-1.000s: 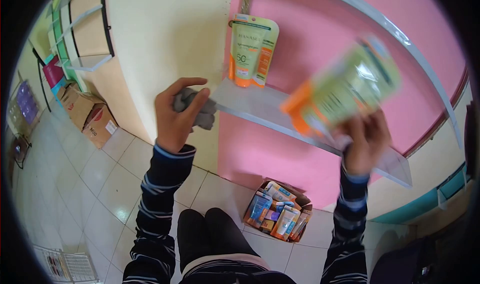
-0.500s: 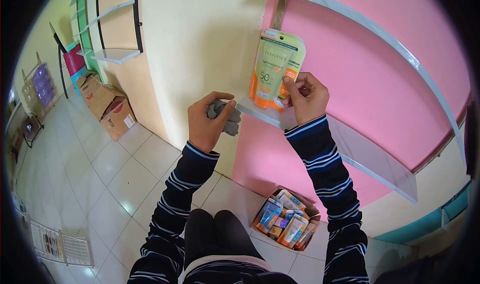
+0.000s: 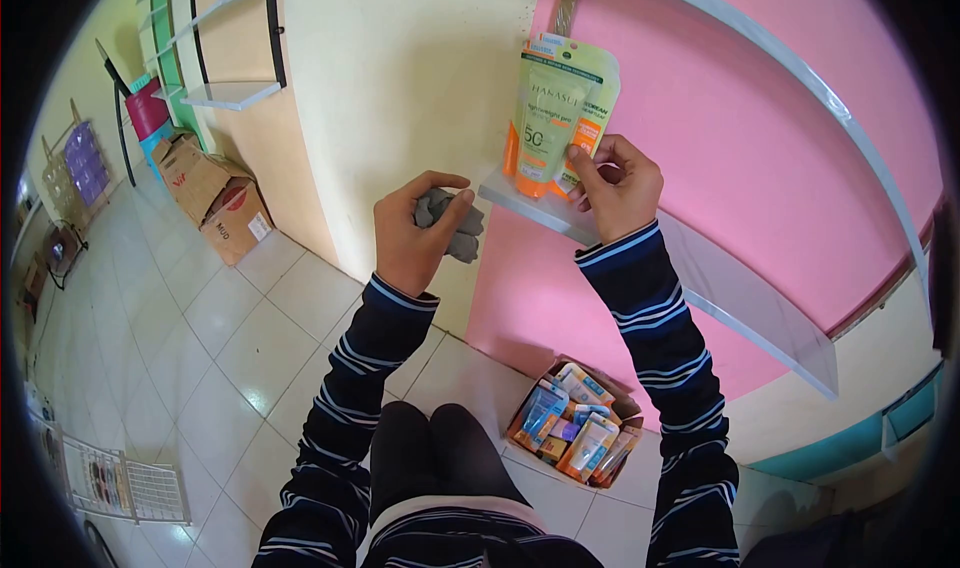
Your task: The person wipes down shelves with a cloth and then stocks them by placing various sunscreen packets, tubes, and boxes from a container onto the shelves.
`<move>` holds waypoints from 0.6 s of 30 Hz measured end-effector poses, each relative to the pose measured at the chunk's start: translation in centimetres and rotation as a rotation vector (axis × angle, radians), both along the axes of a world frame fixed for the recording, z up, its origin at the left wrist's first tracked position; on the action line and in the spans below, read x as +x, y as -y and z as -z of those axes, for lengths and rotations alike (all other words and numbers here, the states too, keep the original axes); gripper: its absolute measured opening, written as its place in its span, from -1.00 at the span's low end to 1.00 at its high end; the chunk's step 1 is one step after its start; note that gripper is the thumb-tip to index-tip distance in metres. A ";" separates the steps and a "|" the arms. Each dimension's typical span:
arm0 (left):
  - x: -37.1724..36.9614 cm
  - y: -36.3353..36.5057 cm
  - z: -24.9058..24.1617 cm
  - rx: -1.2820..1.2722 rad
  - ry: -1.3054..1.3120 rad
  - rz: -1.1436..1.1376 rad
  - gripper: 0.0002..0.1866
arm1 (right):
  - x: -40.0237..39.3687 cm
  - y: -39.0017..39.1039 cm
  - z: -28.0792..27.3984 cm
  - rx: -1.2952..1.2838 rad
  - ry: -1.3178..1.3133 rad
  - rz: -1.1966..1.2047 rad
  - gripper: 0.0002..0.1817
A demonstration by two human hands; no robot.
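My left hand (image 3: 415, 230) is wrapped round a crumpled grey cloth (image 3: 455, 230), just left of the shelf's end. My right hand (image 3: 618, 190) pinches the lower right edge of a green and orange sunscreen pack (image 3: 552, 118). That pack stands upright at the left end of the grey-white shelf (image 3: 740, 313), against the pink wall. Behind it, more orange and green packaging shows at its left side and top, mostly hidden.
On the tiled floor below, an open carton (image 3: 525, 446) holds several packs and tubes. A higher shelf (image 3: 800, 73) curves overhead. At the left are cardboard boxes (image 3: 232, 220), small wall shelves (image 3: 232, 94) and a white wire rack (image 3: 155, 490).
The view has shifted slightly. The pack stands a little more upright and squarer to the view, with my right hand still at its edge. My left hand keeps the cloth.
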State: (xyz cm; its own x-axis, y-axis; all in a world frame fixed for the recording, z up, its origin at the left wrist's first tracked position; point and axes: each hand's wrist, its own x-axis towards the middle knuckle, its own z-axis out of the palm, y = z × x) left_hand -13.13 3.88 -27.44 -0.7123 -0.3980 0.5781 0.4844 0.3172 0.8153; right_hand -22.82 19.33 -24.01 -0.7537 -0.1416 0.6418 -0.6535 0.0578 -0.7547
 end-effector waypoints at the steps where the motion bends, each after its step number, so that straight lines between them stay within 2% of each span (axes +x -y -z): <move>1: 0.4 -0.1 -0.3 0.019 0.028 0.013 -0.88 | 0.0 0.0 0.1 0.005 0.021 0.005 -0.88; 2: 0.6 -0.1 -0.4 0.037 0.057 0.025 -0.88 | 0.0 -0.1 0.0 0.007 0.029 0.007 -0.88; 4: 0.5 0.4 0.0 -0.003 0.042 -0.027 -0.89 | 0.5 -0.7 -0.1 0.150 -0.138 0.160 -0.82; 5: 0.6 0.4 0.5 -0.043 0.033 -0.069 -0.89 | 1.7 -1.6 0.0 0.160 -0.095 0.176 -0.82; 6: 0.9 0.5 0.9 -0.110 -0.023 -0.115 -0.89 | 2.9 -2.7 -0.2 0.067 -0.189 0.178 -0.82; 7: 1.7 0.6 1.3 -0.020 0.006 -0.071 -0.87 | 4.1 -3.6 0.0 -0.017 -0.278 0.181 -0.81; 9: 4.2 0.3 2.3 0.121 0.087 -0.003 -0.87 | 7.9 -5.7 2.5 -0.198 -0.222 0.314 -0.81; 10: 5.0 0.8 4.0 -0.008 0.089 -0.103 -0.88 | 8.2 -7.3 6.6 -0.230 -0.233 0.349 -0.81; 11: 5.7 1.5 5.8 -0.142 0.076 -0.200 -0.88 | 8.8 -8.2 10.5 -0.125 -0.206 0.342 -0.84; 12: 6.6 1.6 7.3 -0.062 0.185 -0.216 -0.89 | 9.4 -9.4 14.5 0.154 -0.008 0.365 -0.87; 13: 7.5 1.4 8.4 -0.044 0.260 -0.234 -0.87 | 10.1 -9.7 17.7 0.314 0.297 0.382 -0.87; 14: 8.1 1.4 9.8 0.039 0.288 -0.207 -0.87 | 9.7 -11.0 22.7 0.462 0.303 0.351 -0.81; 15: 8.5 1.3 11.1 0.124 0.311 -0.180 -0.87 | 8.9 -13.4 31.8 0.493 0.373 0.365 -0.72; 17: 8.9 0.9 13.1 0.165 0.316 -0.168 -0.87 | 9.8 -14.1 37.5 0.788 0.869 0.371 -0.59; 18: 9.1 0.8 13.7 0.205 0.314 -0.166 -0.88 | 10.0 -13.9 39.4 0.789 0.871 0.371 -0.59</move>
State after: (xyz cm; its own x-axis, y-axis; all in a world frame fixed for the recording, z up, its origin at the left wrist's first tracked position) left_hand -4.02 3.08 -41.14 -0.7577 -0.6070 0.2397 0.1578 0.1859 0.9698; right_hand -12.81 33.26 -63.39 -0.9645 0.0510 -0.2592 0.2033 0.7698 -0.6050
